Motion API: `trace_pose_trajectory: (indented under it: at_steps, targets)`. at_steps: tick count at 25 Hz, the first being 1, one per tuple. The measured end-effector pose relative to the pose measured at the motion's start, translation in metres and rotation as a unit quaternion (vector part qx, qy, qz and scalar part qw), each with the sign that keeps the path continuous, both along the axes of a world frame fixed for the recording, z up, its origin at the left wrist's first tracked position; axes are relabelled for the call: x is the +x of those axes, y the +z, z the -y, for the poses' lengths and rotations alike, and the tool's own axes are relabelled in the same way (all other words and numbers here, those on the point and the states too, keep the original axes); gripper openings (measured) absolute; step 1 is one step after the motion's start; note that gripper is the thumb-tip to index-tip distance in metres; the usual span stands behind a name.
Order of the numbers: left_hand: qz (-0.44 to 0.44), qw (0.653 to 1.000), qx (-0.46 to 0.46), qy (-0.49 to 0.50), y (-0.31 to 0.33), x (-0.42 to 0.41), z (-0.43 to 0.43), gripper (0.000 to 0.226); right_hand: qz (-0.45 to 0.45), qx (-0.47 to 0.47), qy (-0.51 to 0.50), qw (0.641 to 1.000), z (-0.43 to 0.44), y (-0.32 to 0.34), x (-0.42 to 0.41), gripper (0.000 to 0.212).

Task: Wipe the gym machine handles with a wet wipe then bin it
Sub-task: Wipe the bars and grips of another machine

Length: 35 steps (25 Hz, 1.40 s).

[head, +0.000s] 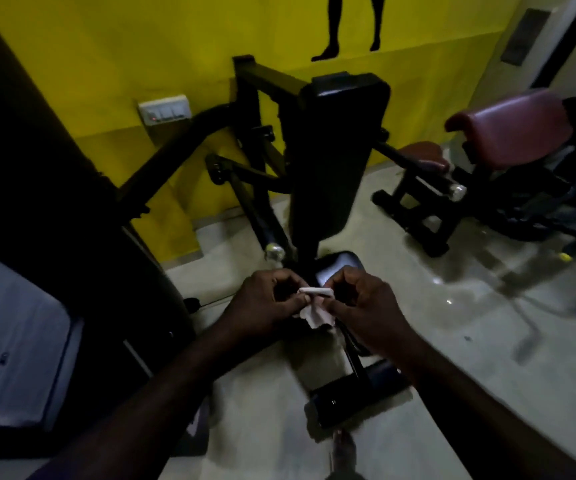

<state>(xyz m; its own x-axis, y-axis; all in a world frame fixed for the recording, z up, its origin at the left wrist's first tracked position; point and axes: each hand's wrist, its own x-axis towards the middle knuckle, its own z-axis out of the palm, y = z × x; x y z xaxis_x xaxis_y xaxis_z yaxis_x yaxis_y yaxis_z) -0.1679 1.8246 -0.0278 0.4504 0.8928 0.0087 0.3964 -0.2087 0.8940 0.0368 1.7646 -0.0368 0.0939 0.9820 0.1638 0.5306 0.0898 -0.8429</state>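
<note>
Both my hands meet in front of me over a black gym machine (331, 161). My left hand (266, 303) and my right hand (362, 306) pinch a small white wet wipe (316, 308) between their fingertips; part of it hangs crumpled below. The machine has a tall black back pad and a shiny black seat (337, 266) just beyond my fingers. Its left handle arm (262, 223) slopes down to a chrome end cap (274, 252). The right handle arm (414, 164) ends in a chrome cap (458, 192).
A yellow wall (141, 57) with a switch plate (164, 109) stands behind the machine. A second machine with maroon pads (518, 129) sits at the right on the pale glossy floor (453, 323). A dark column and a pale panel (13, 341) crowd the left. My foot (343, 448) shows below.
</note>
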Motion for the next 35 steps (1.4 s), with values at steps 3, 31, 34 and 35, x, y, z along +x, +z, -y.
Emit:
trace_pose_trajectory:
  at_steps: [3, 31, 34, 35]
  targets:
    - [-0.021, 0.997, -0.016, 0.070, 0.002, -0.008, -0.043, 0.010, -0.045, -0.023, 0.114, 0.992, -0.073, 0.005, 0.003, 0.019]
    - [-0.241, 0.877, 0.339, -0.239, -0.144, -0.120, -0.594, 0.119, 0.107, -0.027, 0.185, 0.976, -0.532, -0.095, -0.109, 0.039]
    - [-0.205, 0.883, 0.352, -0.233, -0.150, -0.120, -0.596, 0.099, 0.113, -0.098, 0.215, 0.965, -0.478, -0.078, -0.098, 0.042]
    - [-0.186, 0.888, 0.356, -0.224, -0.154, -0.119, -0.596, 0.088, 0.106, -0.115, 0.214, 0.964, -0.451, -0.071, -0.094, 0.048]
